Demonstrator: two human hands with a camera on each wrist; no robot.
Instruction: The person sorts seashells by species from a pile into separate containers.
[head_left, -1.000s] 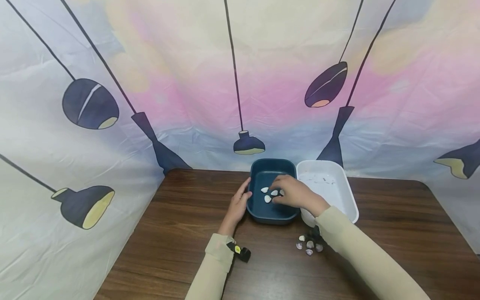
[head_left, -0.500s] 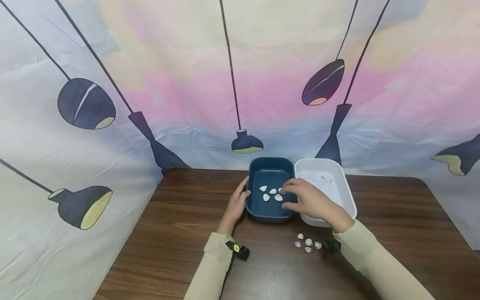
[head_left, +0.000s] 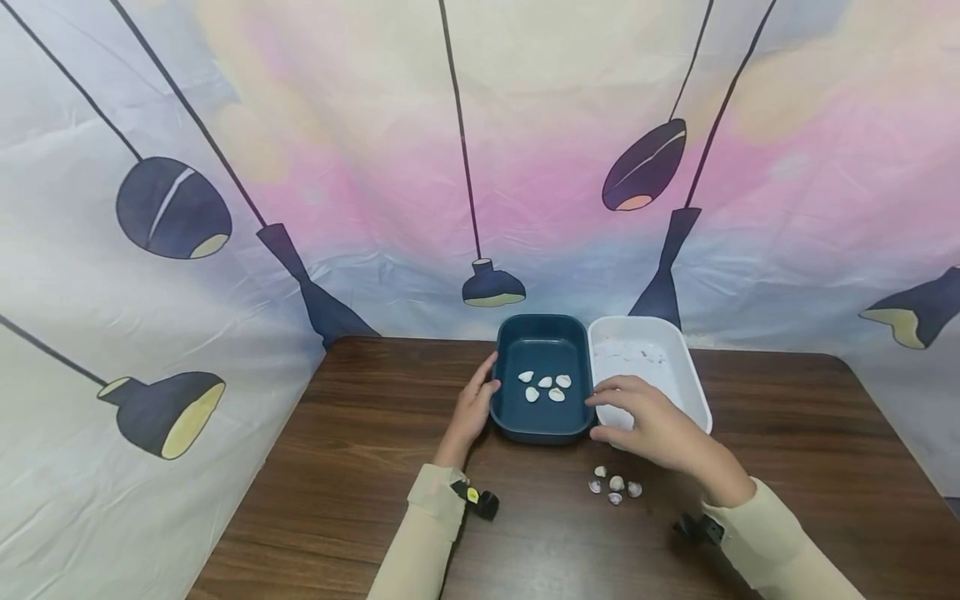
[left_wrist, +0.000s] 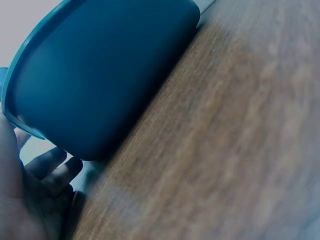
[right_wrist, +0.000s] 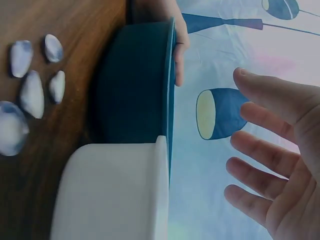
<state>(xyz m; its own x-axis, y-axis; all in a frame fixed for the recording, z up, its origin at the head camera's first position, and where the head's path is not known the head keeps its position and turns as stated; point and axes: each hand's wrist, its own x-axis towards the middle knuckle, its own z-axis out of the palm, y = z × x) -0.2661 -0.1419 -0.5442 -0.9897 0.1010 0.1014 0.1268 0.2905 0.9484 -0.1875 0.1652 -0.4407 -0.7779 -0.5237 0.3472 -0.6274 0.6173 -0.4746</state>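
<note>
My left hand (head_left: 470, 413) rests against the left side of the dark teal tray (head_left: 543, 427), fingers along its outer wall and thumb at the rim. Several white seashells (head_left: 557, 395) lie on the tray's floor. In the left wrist view, fingers (left_wrist: 52, 170) touch the tray's outside near its lower edge. My right hand (head_left: 660, 421) hovers over the near part of the white tray (head_left: 693, 379), holding nothing. Its fingers spread loosely apart in the right wrist view. Several more seashells (head_left: 616, 483) sit on the table in front of the trays, left of the right wrist.
Both trays stand side by side near the back edge of the brown wooden table (head_left: 360, 467). Small dark bits (head_left: 652, 357) lie in the white tray. A cloth backdrop (head_left: 390, 167) printed with lamps hangs directly behind the table.
My right hand has let go of a seashell in the teal tray and drawn back right, toward me, over the white tray. The left hand stays at the teal tray's side.
</note>
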